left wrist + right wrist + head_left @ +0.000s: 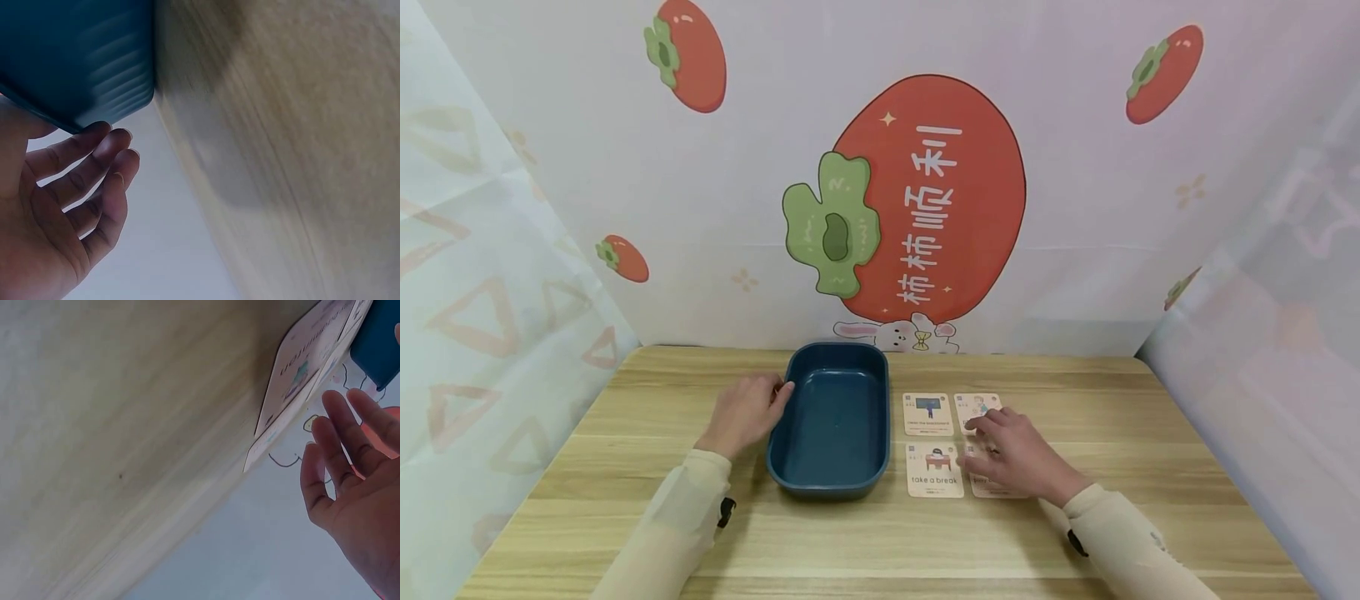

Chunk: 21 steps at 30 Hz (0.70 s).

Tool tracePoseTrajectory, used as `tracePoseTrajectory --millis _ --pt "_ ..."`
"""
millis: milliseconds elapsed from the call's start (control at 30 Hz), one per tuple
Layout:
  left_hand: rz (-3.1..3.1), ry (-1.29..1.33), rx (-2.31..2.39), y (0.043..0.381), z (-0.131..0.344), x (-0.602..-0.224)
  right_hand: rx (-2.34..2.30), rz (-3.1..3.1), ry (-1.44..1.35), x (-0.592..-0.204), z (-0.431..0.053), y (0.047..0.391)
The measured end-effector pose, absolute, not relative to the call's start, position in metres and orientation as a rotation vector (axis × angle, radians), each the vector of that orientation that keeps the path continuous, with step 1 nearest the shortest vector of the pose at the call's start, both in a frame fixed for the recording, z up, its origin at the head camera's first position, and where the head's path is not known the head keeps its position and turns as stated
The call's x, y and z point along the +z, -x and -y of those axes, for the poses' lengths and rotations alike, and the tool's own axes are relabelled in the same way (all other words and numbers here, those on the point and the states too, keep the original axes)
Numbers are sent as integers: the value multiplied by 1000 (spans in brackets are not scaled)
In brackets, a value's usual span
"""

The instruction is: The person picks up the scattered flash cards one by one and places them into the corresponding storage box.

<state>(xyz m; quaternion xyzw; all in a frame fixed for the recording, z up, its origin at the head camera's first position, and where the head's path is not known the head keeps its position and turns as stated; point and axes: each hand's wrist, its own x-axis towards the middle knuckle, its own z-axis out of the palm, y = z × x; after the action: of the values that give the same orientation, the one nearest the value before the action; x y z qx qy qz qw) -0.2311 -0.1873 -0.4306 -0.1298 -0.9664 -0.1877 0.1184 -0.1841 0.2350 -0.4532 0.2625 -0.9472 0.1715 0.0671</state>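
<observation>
My left hand (748, 414) pinches the left rim of a deep blue plastic bin (835, 433), thumb over the edge and fingertips against the outer wall, as the left wrist view shows. Nothing lies inside the bin. To its right lie picture cards in two rows: a blackboard card (927, 422) above a "take a break" card (925, 482), and a partly covered card (977, 402) above another, whose text begins "play" (996, 492). Over these two right-hand cards hovers my right hand (1022, 457), fingers relaxed and holding nothing; the right wrist view shows a gap to the cards.
All of this is on a wood-grain table (850, 546). A white cloth backdrop (1060, 208) printed with persimmons rises behind the table's far edge, and patterned cloth hangs at both sides.
</observation>
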Motion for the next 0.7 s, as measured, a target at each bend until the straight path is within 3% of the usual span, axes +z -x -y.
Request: tracePoseTrajectory --millis 700 --pt "2841 367 -566 231 187 -433 500 2947 -734 -455 -229 179"
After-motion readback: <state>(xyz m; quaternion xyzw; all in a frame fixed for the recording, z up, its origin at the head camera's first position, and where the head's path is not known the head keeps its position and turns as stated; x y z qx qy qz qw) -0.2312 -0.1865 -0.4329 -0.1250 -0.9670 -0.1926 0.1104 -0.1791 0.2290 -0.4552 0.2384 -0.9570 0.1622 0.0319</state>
